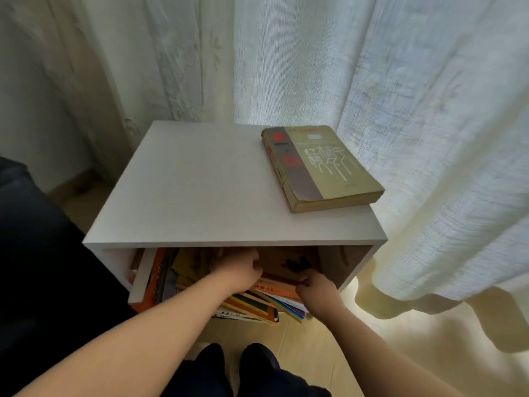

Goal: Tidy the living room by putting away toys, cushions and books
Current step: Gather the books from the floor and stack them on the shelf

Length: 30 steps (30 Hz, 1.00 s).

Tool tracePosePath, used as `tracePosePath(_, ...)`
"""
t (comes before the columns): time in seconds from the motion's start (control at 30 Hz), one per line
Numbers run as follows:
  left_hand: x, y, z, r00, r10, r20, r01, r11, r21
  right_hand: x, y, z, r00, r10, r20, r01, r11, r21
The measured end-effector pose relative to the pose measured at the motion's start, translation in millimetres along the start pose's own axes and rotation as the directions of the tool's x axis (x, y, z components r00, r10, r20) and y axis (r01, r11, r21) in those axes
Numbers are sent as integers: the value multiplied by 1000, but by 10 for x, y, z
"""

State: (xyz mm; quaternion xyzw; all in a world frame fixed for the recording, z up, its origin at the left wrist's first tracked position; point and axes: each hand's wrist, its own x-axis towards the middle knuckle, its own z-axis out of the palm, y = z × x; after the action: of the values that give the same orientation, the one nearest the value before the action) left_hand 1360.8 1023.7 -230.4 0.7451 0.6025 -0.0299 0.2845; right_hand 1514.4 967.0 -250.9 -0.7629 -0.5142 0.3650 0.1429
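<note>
- Head view: inside the white cubby (120,255), my left hand (243,270) curls on the brown book (286,260), and my right hand (312,285) pinches its lower edge.
- It seems thin, light and floppy, so holding two edges suits.
- The slumped book pile (257,306) crowds it below; an olive book (329,167) lies on top of the cubby, with a curtain (429,138) beside.

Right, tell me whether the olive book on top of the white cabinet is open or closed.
Closed. The olive book lies flat on the white cabinet, front cover up, page block shut.
</note>
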Motion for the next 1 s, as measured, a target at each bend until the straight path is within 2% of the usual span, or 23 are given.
tracePosePath(0.13,-430,126,-274,986,135,-102,-137,990,-14,-347,-278,-267,986,-130,-104,133,991,17)
tracePosePath(0.27,-746,298,-569,940,258,-223,-263,965,5,-590,-534,-484,927,-294,-231,301,954,-5)
tracePosePath(0.33,-798,373,-744,895,243,-373,-274,961,-30,-652,-640,-588,877,-354,-324,358,932,-50)
tracePosePath(0.43,-714,417,-954,818,140,-558,-199,979,-45,-636,-787,-698,775,-422,-470,373,906,-199)
tracePosePath(0.47,-635,405,-1000,826,129,-549,-167,986,-20,-597,-838,-728,756,-434,-490,353,901,-253)
tracePosePath(0.53,-476,337,-992,922,129,-365,-92,989,118,-497,-913,-764,762,-444,-471,290,885,-365)
tracePosePath(0.6,-360,224,-910,984,72,-162,-34,973,228,-338,-980,-774,803,-437,-406,240,860,-451)
tracePosePath(0.63,-314,167,-861,992,47,-121,-16,970,241,-237,-1006,-771,836,-404,-370,209,860,-466)
tracePosePath(0.7,-257,78,-787,991,41,-125,-14,979,205,-42,-1021,-750,886,-328,-326,137,859,-493)
tracePosePath(0.8,-238,68,-808,990,47,-135,-22,984,179,138,-982,-721,879,-310,-364,54,821,-568)
tracePosePath(0.9,-237,59,-833,988,48,-149,-21,984,175,139,-1030,-680,840,-360,-405,23,771,-637)
tracePosePath(1.0,-255,42,-839,979,49,-197,-20,989,145,37,-1017,-618,731,-516,-446,72,709,-702)
